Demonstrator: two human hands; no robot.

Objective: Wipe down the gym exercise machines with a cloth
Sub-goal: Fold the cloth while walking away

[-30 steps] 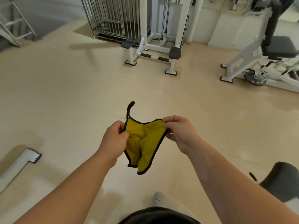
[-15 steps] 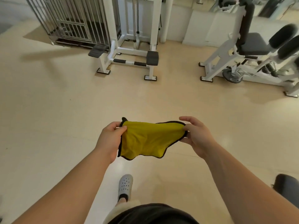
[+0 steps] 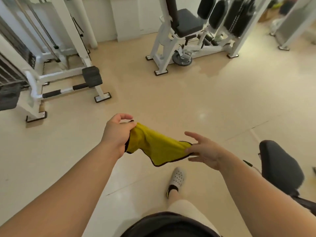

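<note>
Beige gym floor, wiping apparently not begun. The left hand grips the bunched yellow cloth; the right hand, fingers mostly spread, pinches its corner. Next: carry it to the far seated machine.

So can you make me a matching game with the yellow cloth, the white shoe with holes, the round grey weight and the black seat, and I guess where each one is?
Things
1. yellow cloth with dark edging
2. white rubber shoe with holes
3. grey round weight plate
4. black padded seat

Places
A. high on the white machine at the back
B. gripped at one end by the left hand
C. on a foot, on the beige floor
D. low down at the base of that machine

Pairs: 1-B, 2-C, 3-D, 4-A
</note>
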